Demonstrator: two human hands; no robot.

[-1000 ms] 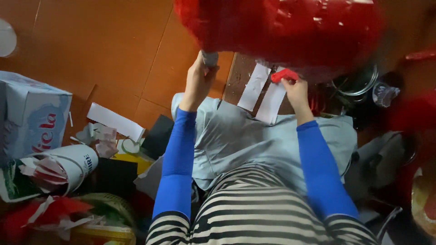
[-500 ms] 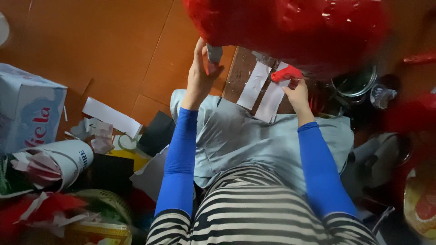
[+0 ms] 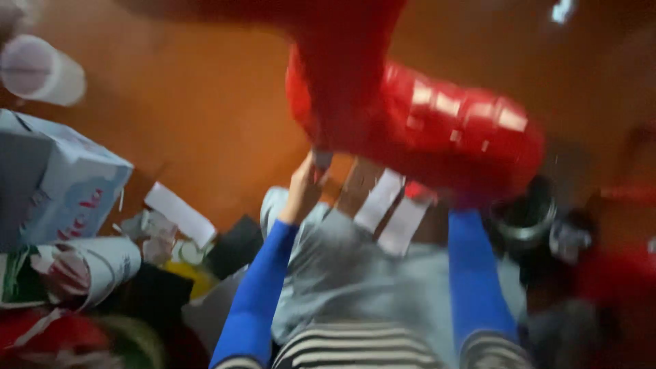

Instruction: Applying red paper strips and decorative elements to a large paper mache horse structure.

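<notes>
A large shiny red foil balloon [image 3: 424, 130] fills the upper middle of the frame, blurred by motion, floating above the person's lap. The left hand [image 3: 304, 184], at the end of a blue sleeve [image 3: 256, 294], reaches up to the balloon's lower left edge and appears clenched around a small grey object [image 3: 321, 160], perhaps a nozzle or valve, though the blur makes this uncertain. The right hand is hidden behind the balloon's lower right edge; only its blue forearm [image 3: 475, 273] shows, so I cannot tell whether it grips anything. Between the arms, white paper strips [image 3: 389, 212] lie on a brown board over grey cloth [image 3: 355, 280] on the lap. The step in hand looks like working at the balloon's neck, filling or sealing it; the next move would call for a steady hold on that neck. To the left of the frame, on the orange floor [image 3: 191, 116], sit a pale cardboard box [image 3: 61, 184], a rolled paper tube [image 3: 82, 266] and paper scraps; a dark round container [image 3: 526, 215] stands at the right.
</notes>
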